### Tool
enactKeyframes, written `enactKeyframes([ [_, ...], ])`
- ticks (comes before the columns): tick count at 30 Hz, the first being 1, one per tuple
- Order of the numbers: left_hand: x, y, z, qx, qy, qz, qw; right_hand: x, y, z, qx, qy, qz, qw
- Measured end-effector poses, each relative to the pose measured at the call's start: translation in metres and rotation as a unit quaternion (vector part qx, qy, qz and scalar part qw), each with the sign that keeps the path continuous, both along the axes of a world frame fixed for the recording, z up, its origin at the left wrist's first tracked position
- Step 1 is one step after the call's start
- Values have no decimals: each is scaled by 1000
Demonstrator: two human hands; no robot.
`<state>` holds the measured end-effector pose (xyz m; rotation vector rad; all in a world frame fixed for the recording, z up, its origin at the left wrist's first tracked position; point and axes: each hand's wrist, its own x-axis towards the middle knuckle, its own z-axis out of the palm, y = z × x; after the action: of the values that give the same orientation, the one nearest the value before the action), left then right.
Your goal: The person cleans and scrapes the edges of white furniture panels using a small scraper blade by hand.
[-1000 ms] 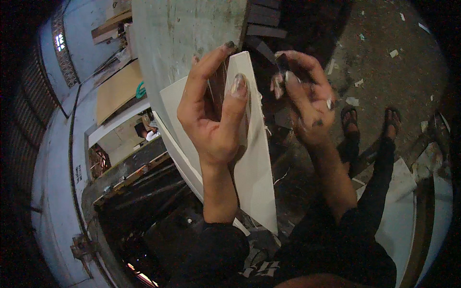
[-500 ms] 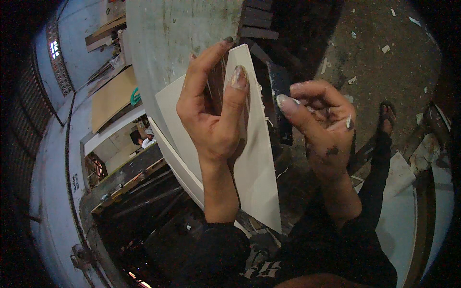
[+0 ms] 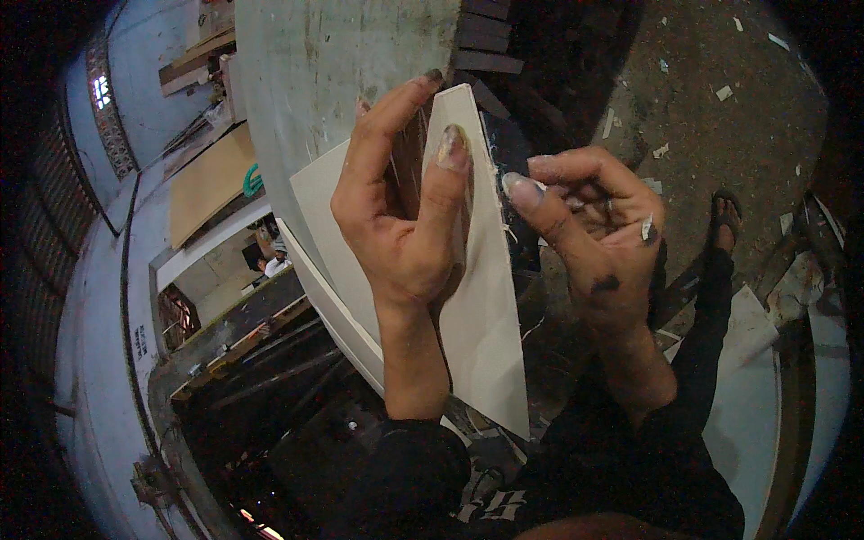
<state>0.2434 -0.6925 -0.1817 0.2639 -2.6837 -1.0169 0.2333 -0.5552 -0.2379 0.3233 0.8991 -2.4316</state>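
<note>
My left hand (image 3: 405, 216) grips a thin white board (image 3: 481, 306) held upright on its edge, thumb on the near face and fingers on the far side. My right hand (image 3: 589, 238) is curled beside the board's right edge, its thumb touching that edge near the top. Thin fibres hang off the edge there. Whether the right fingers pinch anything I cannot tell. A second white sheet (image 3: 319, 216) leans just behind the board.
A large pale, stained panel (image 3: 342, 63) stands behind the hands. Dark slats (image 3: 486, 36) lie beyond it on a dirt floor (image 3: 720, 117) strewn with white scraps. My sandalled foot (image 3: 724, 216) shows at right. Another person (image 3: 274, 261) sits far off at left.
My right hand has come down from the board's top and closed in on its right edge, fingers curling. The left hand keeps its grip on the board.
</note>
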Motion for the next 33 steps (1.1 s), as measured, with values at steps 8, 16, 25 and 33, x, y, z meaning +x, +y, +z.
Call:
enactKeyframes([
  [8, 1, -1, 0, -4, -2, 1, 1000, 0, -1, -1, -8, -14, 6, 1000],
  [16, 2, -1, 4, -11, -14, 17, 1000, 0, -2, 0, -9, 3, -22, 1000],
  [25, 0, 1, 3, 4, -9, 11, 1000, -1, -2, 1, -15, 5, -14, 1000],
  [33, 1, -2, 3, -8, -10, 4, 1000, -1, -4, 1, -1, 3, -11, 1000],
])
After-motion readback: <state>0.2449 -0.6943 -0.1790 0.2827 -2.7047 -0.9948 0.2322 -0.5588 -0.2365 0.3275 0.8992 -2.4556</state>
